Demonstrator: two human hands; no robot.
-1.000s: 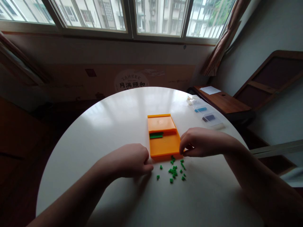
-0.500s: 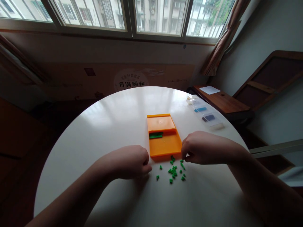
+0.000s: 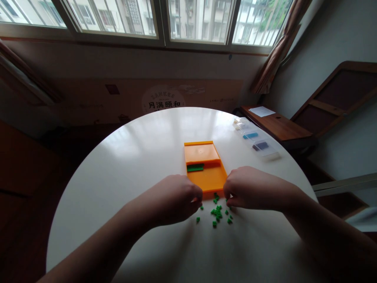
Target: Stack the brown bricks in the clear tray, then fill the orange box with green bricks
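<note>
A loose group of small green toy bricks (image 3: 218, 214) lies on the white table, in front of an open orange box (image 3: 206, 182). Inside the box, a row of green bricks (image 3: 195, 168) is lined up against the inner left edge. My left hand (image 3: 181, 196) is at the box's near left corner, fingers curled together just above a loose green brick (image 3: 202, 208). At the near right corner, my right hand (image 3: 244, 186) has thumb and finger pinched down over green bricks that it partly covers. What either set of fingertips holds is hidden.
Clear plastic cases (image 3: 256, 139) with blue and dark contents lie at the table's far right edge. Beyond them stands a wooden chair or bench (image 3: 282, 125) with a sheet of paper (image 3: 262, 111) on it. A cardboard panel (image 3: 126, 92) stands under the window.
My left hand has moved right, from beside the box to its near edge by the loose bricks. My right hand has come slightly lower and closed over bricks at its fingertips.
</note>
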